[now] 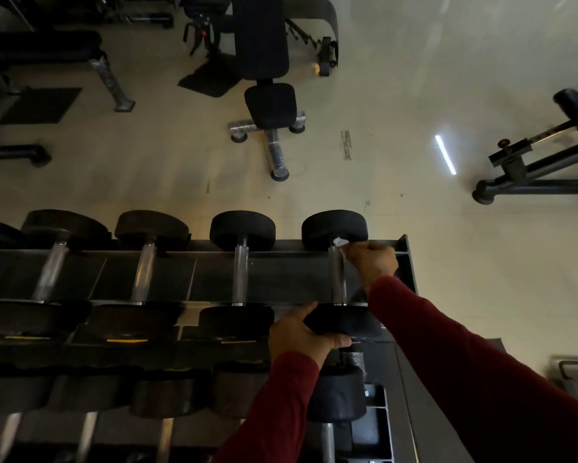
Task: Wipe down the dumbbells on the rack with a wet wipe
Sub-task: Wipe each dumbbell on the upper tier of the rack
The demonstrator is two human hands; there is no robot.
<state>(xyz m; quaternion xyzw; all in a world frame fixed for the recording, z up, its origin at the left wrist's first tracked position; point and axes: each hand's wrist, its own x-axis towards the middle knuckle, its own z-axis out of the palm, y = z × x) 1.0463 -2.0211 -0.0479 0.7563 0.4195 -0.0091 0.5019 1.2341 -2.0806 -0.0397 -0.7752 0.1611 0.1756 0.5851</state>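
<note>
A dark steel rack (404, 252) carries a row of black dumbbells with chrome handles on its top shelf. The rightmost dumbbell (334, 228) lies across that shelf. My left hand (297, 335) grips its near head at the shelf's front edge. My right hand (371, 262) pinches a crumpled white wet wipe (340, 242) against the far end of the chrome handle, just below the far head. Both arms wear dark red sleeves.
Three more dumbbells (242, 230) lie to the left on the top shelf, and others fill the lower shelf (336, 396). Beyond the rack on the pale floor stand a black bench (271, 105), another bench at the left and a machine frame (531, 168) at the right.
</note>
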